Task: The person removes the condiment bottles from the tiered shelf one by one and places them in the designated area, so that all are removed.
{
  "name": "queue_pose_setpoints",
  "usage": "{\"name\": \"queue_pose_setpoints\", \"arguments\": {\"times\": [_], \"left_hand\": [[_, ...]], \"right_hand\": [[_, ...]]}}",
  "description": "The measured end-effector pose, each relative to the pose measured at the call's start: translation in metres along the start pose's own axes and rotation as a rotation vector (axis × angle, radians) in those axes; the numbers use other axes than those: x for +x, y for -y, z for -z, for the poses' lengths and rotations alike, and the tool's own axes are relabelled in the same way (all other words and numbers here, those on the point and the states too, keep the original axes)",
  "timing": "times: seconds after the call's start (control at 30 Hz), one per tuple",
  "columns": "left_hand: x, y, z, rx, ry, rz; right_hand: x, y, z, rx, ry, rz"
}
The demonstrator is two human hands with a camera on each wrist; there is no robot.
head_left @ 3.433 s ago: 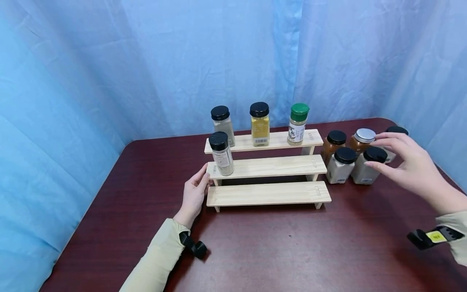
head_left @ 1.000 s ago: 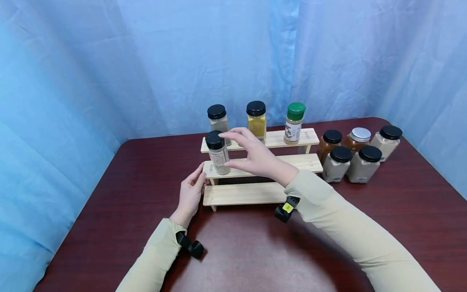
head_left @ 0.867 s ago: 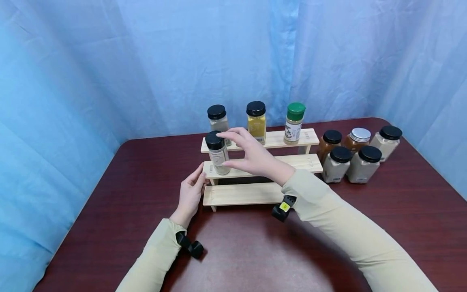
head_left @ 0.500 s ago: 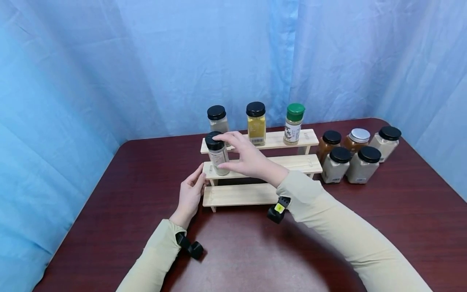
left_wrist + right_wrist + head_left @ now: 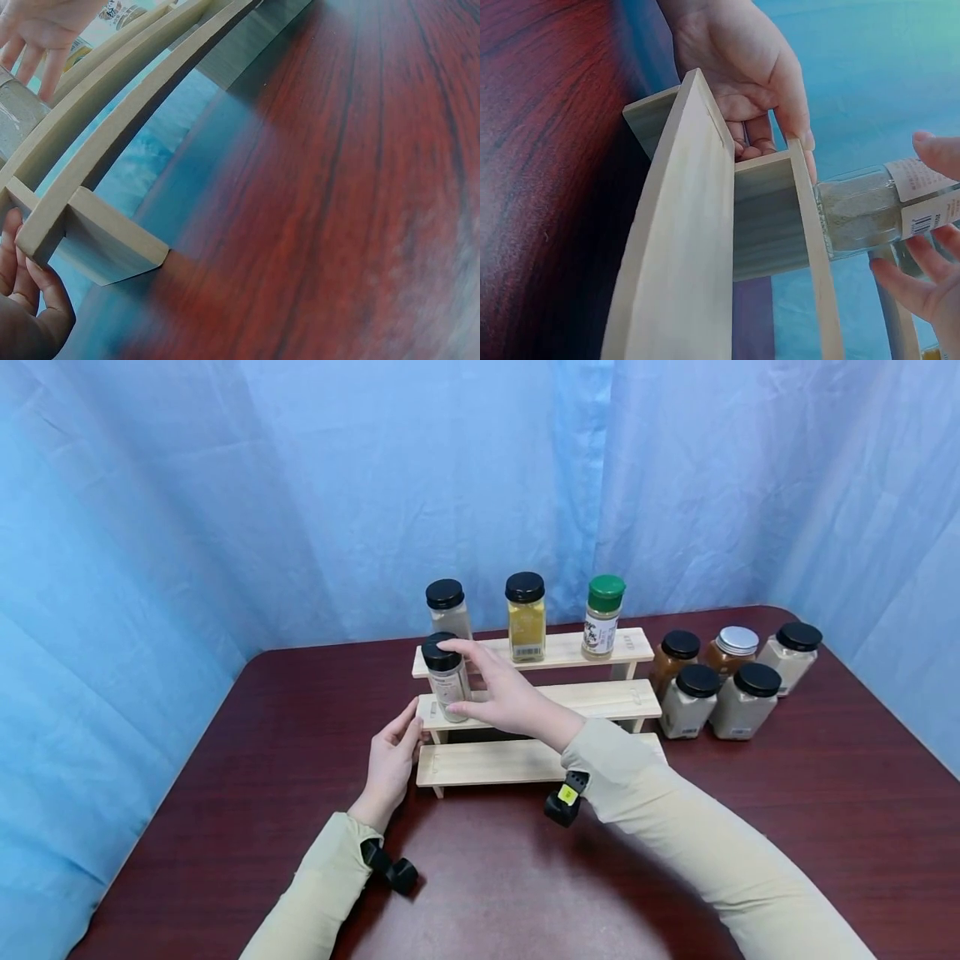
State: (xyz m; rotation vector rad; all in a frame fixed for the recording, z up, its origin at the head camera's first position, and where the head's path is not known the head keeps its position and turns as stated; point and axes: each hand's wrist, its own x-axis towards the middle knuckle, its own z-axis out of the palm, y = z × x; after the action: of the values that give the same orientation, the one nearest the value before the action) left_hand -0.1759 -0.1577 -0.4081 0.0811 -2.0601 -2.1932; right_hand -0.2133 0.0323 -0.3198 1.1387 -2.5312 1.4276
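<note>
Left hand (image 5: 388, 768) grips the rack (image 5: 600, 697) at left; right hand (image 5: 512, 697) clasps the middle-tier jar (image 5: 447, 687). Wrist views crop its lid (image 5: 434, 657), which head view shows.

I'm standing in what looks like a screened-off booth; blue curtains (image 5: 375, 502) are hanging around this dark surface (image 5: 232, 752).

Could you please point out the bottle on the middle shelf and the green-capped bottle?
Middle-shelf bottle (image 5: 447, 683), head view: on its label.
Green-capped bottle (image 5: 601, 629), head view: on its label.
</note>
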Motion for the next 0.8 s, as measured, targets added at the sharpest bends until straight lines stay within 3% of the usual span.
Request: {"name": "queue_pose_setpoints", "arguments": {"times": [0.33, 0.8], "left_hand": [[-0.001, -0.002, -0.001, 0.007, -0.004, -0.008], [-0.002, -0.002, -0.002, 0.012, -0.017, 0.004]], "right_hand": [[0.000, -0.003, -0.011, -0.083, -0.099, 0.039], [-0.002, -0.008, -0.015, -0.088, -0.172, 0.107]]}}
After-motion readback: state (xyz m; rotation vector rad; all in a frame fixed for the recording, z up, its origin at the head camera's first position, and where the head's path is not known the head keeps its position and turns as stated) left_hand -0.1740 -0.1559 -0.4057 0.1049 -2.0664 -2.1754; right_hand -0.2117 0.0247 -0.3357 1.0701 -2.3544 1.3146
